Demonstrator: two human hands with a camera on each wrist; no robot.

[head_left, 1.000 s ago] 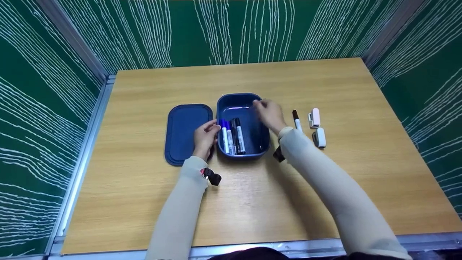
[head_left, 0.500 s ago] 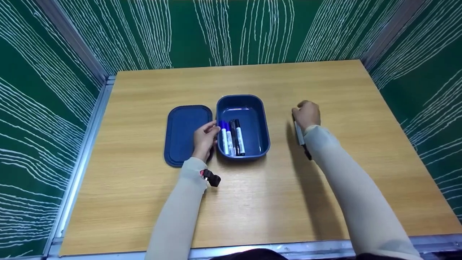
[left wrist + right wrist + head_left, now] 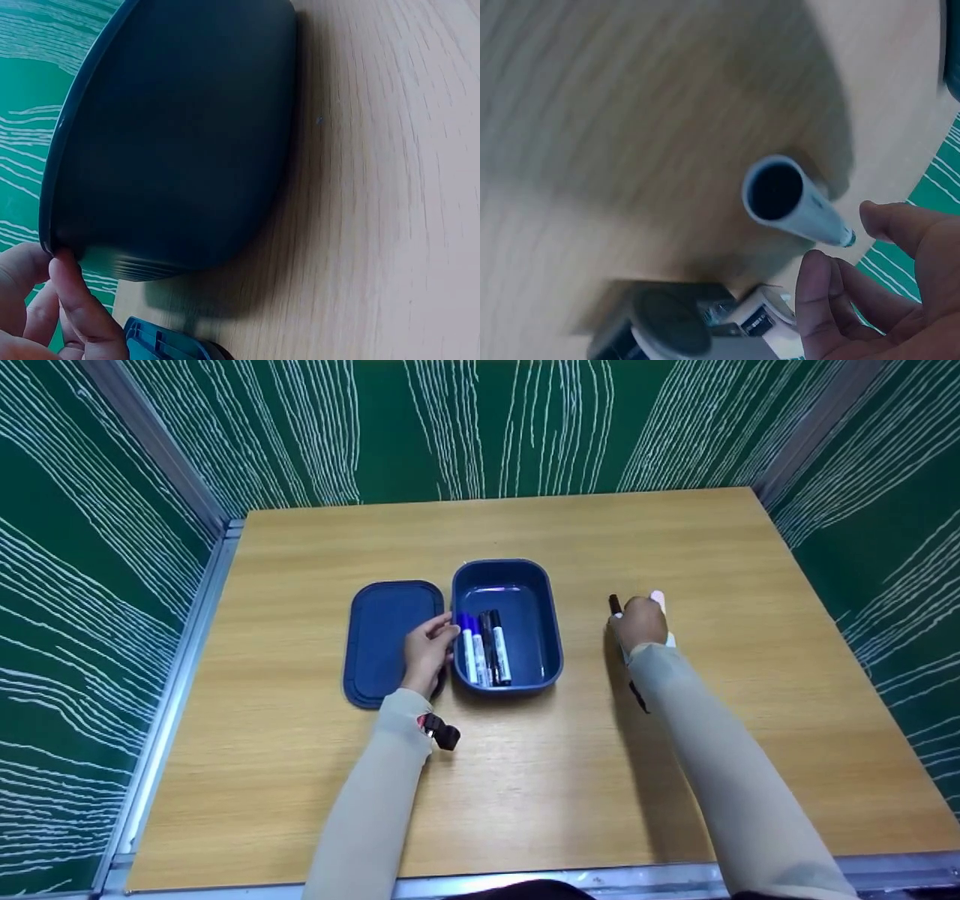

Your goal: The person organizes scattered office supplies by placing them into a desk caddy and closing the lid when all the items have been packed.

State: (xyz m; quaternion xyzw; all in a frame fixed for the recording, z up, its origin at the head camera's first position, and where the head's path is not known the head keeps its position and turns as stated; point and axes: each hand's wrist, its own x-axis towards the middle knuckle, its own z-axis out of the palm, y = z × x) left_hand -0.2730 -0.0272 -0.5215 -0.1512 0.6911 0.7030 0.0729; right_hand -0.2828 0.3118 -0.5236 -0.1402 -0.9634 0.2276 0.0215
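The left hand (image 3: pixel 427 651) pinches the left rim of a dark blue open box (image 3: pixel 534 641), thumb and fingertip meeting at the edge in the left wrist view. Inside the box several markers (image 3: pixel 501 652) lie side by side, with blue and black caps. Off to the right, the right hand (image 3: pixel 643 622) hovers low over a white marker with a dark cap (image 3: pixel 615 604). In the right wrist view its thumb and fingers stand apart near the far end of the marker (image 3: pixel 802 206), apparently holding nothing.
The blue lid (image 3: pixel 375 645) lies flat left of the box. Beyond the right hand are two small rounded devices, one pink (image 3: pixel 658 598) and one white (image 3: pixel 670 640), partly covered by the hand. Green walls with white streaks enclose the wooden table (image 3: pixel 525 795).
The right hand has left the box's right side and moved right to the loose marker, then slightly nearer the person. The left hand stays at the rim.
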